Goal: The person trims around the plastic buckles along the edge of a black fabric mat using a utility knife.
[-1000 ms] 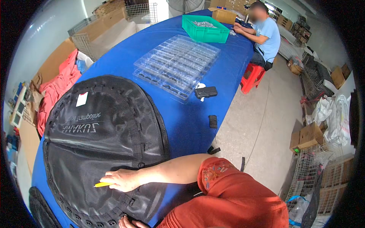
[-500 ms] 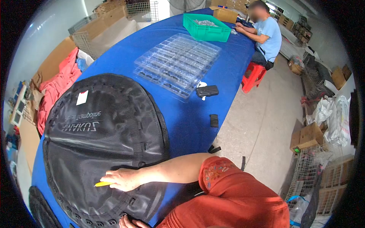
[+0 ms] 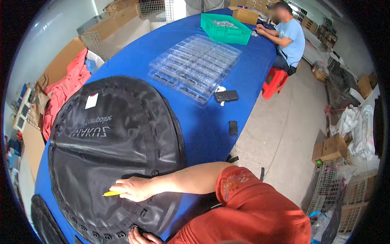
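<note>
A large round black trampoline mat [image 3: 101, 168] lies on the blue-covered table, with white lettering, a white label [image 3: 91, 101] and black loops along its rim. My right hand [image 3: 136, 189] rests over its near half, fingers closed round a yellow pen [image 3: 115, 193] whose tip points left, close to the mat's surface. At the bottom edge of the view, my left hand [image 3: 142, 236] grips the mat's rim, a bit of black material between thumb and fingers. The frame cuts off part of that hand.
Clear compartment trays [image 3: 195, 69] and a green crate [image 3: 225, 30] of small pieces stand farther along the blue table [image 3: 203, 140]. Nearby lie a black case [image 3: 226, 96] and a black strip [image 3: 233, 128]. A person [image 3: 289, 38] sits on a red stool [image 3: 274, 82].
The whole view has shifted slightly, so things appear a little farther right. Both hands keep nearly the same places on the mat, and the pen stays in my right hand.
</note>
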Demonstrator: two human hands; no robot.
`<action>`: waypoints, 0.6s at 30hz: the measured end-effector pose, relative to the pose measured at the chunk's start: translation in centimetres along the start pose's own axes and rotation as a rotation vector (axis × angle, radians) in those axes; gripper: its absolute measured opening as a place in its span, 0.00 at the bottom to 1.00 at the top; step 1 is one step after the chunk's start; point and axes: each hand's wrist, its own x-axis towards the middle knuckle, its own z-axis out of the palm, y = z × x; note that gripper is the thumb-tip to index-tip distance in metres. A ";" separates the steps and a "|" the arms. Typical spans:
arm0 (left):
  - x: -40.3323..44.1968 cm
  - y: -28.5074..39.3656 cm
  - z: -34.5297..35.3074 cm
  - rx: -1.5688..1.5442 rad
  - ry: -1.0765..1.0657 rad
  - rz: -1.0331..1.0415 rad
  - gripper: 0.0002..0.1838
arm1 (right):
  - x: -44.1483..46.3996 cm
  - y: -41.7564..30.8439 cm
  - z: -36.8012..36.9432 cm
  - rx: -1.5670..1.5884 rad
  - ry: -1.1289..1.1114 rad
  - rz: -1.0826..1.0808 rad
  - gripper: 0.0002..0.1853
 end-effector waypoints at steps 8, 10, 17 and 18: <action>0.5 0.3 -0.8 0.002 -0.042 0.039 0.21 | -0.1 -0.1 0.0 -0.040 -0.027 0.009 0.22; 0.6 0.2 -1.0 0.004 -0.056 0.043 0.21 | 0.0 -0.3 -0.3 -0.019 -0.040 0.014 0.22; 0.9 0.4 -1.1 -0.006 -0.060 0.068 0.22 | -0.1 -0.2 0.0 -0.002 0.000 -0.008 0.20; 0.9 0.3 -1.0 -0.010 -0.059 0.069 0.22 | 0.0 -0.2 0.1 0.003 0.000 -0.004 0.20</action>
